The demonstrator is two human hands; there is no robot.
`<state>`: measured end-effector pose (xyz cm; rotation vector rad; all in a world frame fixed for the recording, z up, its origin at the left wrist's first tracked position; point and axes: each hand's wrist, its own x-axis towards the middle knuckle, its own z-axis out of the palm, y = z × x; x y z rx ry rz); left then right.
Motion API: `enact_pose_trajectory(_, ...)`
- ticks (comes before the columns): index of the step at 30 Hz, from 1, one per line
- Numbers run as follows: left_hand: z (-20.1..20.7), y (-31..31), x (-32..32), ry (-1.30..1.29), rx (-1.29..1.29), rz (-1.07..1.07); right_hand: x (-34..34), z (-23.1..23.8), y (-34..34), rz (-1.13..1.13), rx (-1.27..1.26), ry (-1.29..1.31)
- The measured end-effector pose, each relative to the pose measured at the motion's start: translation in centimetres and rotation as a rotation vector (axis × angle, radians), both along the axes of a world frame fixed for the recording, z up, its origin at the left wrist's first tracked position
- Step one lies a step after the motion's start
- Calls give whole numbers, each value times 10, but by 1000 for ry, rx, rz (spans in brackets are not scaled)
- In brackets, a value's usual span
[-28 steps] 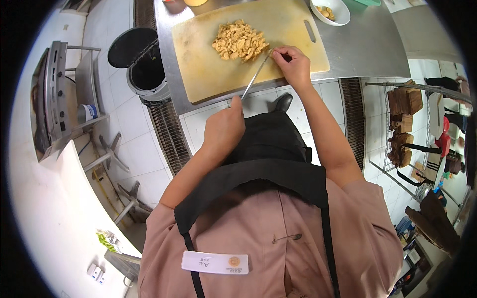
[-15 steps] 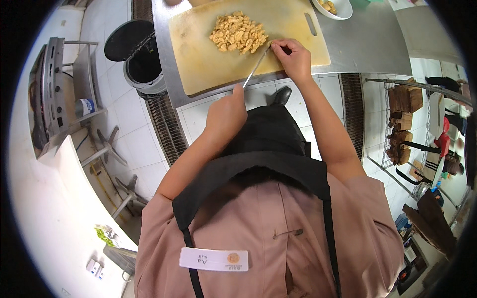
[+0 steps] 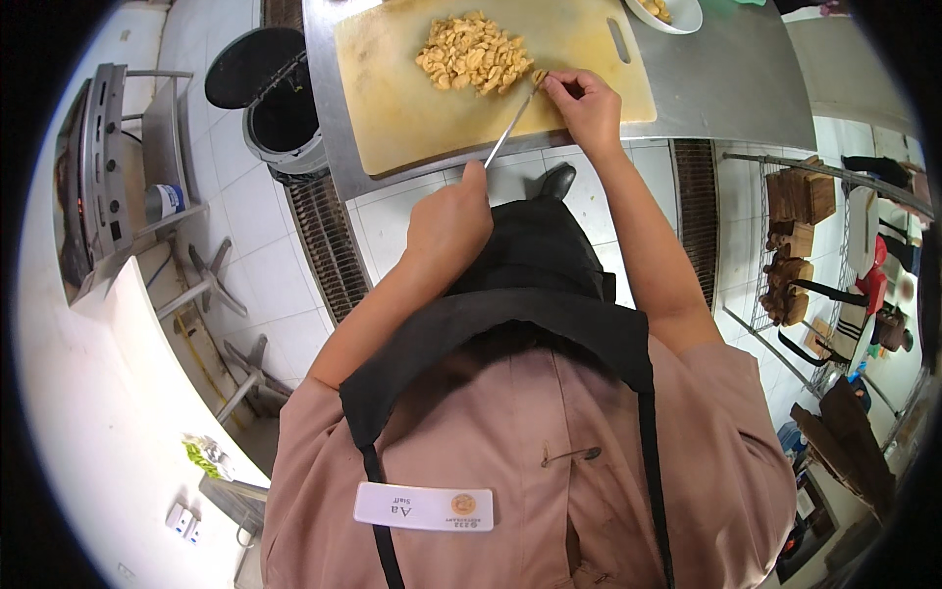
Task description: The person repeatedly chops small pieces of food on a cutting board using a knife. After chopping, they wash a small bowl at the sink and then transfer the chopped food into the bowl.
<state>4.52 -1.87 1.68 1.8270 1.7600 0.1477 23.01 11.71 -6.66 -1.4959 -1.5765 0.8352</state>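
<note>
My left hand [image 3: 447, 224] is closed around the handle of a thin-bladed knife [image 3: 512, 125], its blade slanting up and right over the front of a yellowed cutting board [image 3: 392, 123]. At the knife's tip, my right hand [image 3: 593, 110] pinches a small tan piece [image 3: 540, 76] between thumb and fingertips. The piece looks like mushroom, but its kind is not certain. Just left of it lies a heap of similar tan cut pieces [image 3: 474, 54]. Beyond the board's far right corner, a white bowl [image 3: 685, 22] holds several more tan pieces.
The board lies on a steel table [image 3: 731, 93] with its front edge close to me. A lidded black bin [image 3: 283, 128] stands open by the table's left end. Floor grates [image 3: 695, 211] flank my standing place. On the right is a wire rack with wooden blocks [image 3: 800, 191].
The view has shifted slightly, so the table sits higher in it. My right hand is a little farther right, and the small piece shows more plainly at the knife's tip.
</note>
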Motion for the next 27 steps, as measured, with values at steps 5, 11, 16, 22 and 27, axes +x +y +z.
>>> enact_pose_trajectory(5,-16,1,5,50,28,-17,-1,-3,-1,12,60,26)
enact_pose_trajectory(11,-4,6,6,34,8,-19,3,-5,-1,8,33,4)
enact_pose_trajectory(16,3,0,4,32,-30,-16,2,2,-2,5,24,-1)
enact_pose_trajectory(22,-10,6,7,22,-39,-19,2,-1,0,-9,41,-6)
enact_pose_trajectory(27,-20,17,6,3,25,-31,-1,7,0,-9,122,-20)
